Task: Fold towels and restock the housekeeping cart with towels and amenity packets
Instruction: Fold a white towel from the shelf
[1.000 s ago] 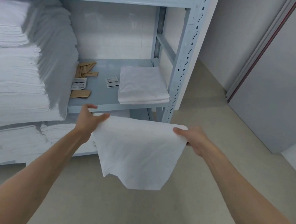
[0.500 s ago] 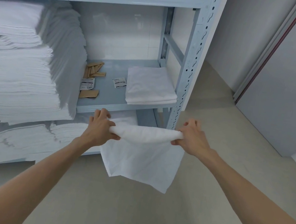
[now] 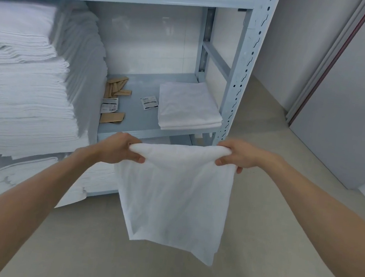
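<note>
Head view: towel point(image 3: 176, 198) is held mid-fold, left hand point(image 3: 118, 149) and right hand point(image 3: 239, 154) clamped on its top edge; halving judged next.

A white towel point(image 3: 174, 190) is being held up by its folded top edge, hanging limp; folded towels point(image 3: 189, 106) and amenity packets point(image 3: 115, 97) are lying shelved.

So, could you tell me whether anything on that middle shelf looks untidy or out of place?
Yes: the brown packets and white packets lie scattered loose at odd angles on the grey shelf, between the tall towel stack and the small folded pile, rather than sorted.
</note>
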